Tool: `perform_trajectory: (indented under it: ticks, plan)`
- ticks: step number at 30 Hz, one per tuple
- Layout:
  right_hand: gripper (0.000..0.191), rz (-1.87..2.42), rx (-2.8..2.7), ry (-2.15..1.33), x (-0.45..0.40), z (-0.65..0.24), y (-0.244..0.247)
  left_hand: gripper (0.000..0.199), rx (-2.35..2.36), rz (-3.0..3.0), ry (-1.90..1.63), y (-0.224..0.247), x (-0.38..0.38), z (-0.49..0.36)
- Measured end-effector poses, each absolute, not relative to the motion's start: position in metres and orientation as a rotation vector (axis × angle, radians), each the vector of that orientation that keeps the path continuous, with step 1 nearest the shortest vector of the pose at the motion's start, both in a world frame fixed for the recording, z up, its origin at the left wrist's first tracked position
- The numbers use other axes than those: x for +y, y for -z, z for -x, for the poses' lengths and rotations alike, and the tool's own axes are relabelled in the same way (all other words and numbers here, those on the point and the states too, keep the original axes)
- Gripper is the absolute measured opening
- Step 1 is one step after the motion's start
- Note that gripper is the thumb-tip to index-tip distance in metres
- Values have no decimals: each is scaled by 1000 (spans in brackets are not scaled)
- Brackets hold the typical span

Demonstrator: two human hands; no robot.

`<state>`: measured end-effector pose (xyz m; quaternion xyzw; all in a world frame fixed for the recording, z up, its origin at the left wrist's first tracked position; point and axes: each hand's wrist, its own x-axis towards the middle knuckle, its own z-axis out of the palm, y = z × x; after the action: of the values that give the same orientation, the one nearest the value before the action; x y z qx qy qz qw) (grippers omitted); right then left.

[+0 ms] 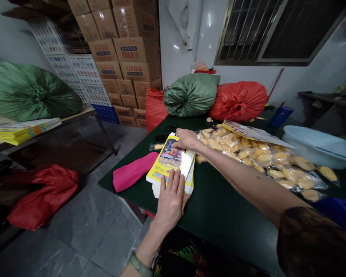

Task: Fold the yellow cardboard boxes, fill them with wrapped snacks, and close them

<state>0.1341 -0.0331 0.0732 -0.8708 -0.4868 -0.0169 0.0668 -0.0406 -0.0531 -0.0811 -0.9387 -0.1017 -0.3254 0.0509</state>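
Note:
A yellow printed carton lies on the dark green table, with white flaps showing at its ends and more yellow-and-white card under its right side. My left hand rests on the near end of the carton, fingers stretched out flat over the print. At the far end, my right hand bends over the top right edge, fingers curled onto the carton. A pink cloth lies left of the carton. To the right spreads a pile of wrapped yellow pieces, with a flat printed card on top.
Green and red sacks stand at the table's back. A pale blue basin is at the right, a blue bin nearer. On the left, a side table holds a green sack and stacked yellow cartons. Cardboard boxes rise behind.

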Motion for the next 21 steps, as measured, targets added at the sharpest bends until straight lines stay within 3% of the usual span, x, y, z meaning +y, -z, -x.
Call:
perform_trajectory:
  ticks: [5,7,10,12,14,17,19,21]
  plan:
    - [29,2514,-1414,44,-62,-135,-121,45,-129,2888,1390,38,-55,62]
    - [31,2393,-1434,39,-94,-129,-134,52,-255,2763,1758,13,-58,74]
    - [39,2193,-1554,-26,-152,-114,-138,58,-371,2821,1916,-16,-64,84]
    - [37,2099,-1630,-53,-188,-101,-130,61,-284,3165,1732,-23,-68,80]
    - [32,2007,-1687,-69,-219,-87,-117,72,-53,3612,1287,-21,-73,68]
    - [25,1827,-1818,-22,-254,-67,-96,108,461,3994,659,-9,-86,45]
    - [20,1726,-1909,69,-273,-56,-86,126,813,4029,558,-3,-96,31]
    - [14,1687,-1968,122,-288,-47,-81,133,1130,3984,567,-1,-107,20]
